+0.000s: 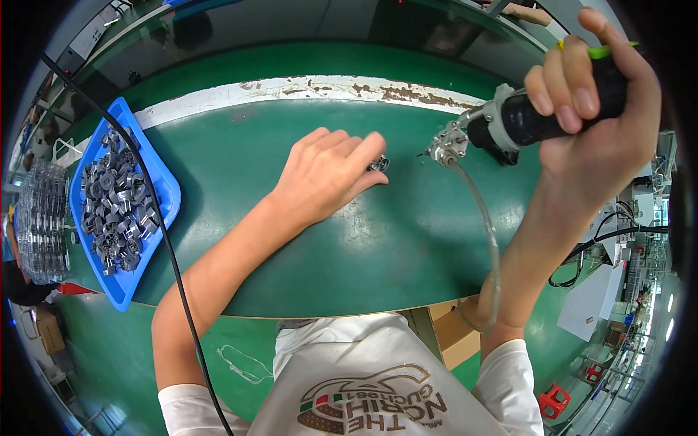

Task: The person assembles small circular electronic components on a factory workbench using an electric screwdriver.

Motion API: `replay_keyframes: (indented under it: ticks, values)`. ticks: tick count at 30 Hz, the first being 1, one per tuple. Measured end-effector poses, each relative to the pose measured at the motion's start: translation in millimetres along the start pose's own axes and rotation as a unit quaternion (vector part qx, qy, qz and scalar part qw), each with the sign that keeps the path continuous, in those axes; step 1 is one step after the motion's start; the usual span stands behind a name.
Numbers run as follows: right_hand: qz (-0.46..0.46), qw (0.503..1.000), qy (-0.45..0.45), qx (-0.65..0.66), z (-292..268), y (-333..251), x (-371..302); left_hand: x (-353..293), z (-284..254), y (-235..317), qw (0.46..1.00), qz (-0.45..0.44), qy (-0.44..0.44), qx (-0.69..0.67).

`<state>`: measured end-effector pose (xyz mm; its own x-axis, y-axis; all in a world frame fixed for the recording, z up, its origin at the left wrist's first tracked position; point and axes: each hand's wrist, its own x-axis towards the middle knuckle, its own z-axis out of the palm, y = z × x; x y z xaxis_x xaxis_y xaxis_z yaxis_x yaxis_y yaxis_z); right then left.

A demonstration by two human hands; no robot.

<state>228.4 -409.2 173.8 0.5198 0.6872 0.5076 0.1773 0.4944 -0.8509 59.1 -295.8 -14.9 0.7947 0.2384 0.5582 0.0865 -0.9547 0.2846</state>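
Note:
My right hand (592,109) is wrapped round the black body of a power screwdriver (527,116), held above the right side of the green table. The metal nose (448,143) points left, and a clear hose (486,211) hangs from it towards my right forearm. Near the table's middle, my left hand (327,171) pinches a small dark part (378,164) between thumb and fingers. Most of that part is hidden by the fingers. A gap separates the screwdriver's tip from it.
A blue tray (173,190) heaped with grey plastic parts (116,200) stands at the left. Behind it are stacked clear trays (42,221). A black cable (163,229) crosses over the blue tray. A worn white strip (291,87) runs along the table's far side.

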Motion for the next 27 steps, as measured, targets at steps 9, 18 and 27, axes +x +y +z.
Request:
replay_keyframes:
  ticks: [9, 18, 27]
  values:
    - [0.001, 0.96, 0.241, -0.14, 70.4, 5.3, -21.2, 4.4, -4.2, -11.2, 0.967, -0.076, -0.035, -0.241]
    - [0.036, 0.97, 0.212, -0.109, 68.4, 8.5, -24.0, 3.1, -6.9, -14.9, 0.974, -0.057, -0.069, -0.206]
    - [0.066, 0.983, 0.154, -0.073, 68.6, 14.8, -26.7, 1.0, -2.4, -12.4, 0.976, -0.033, -0.029, -0.213]
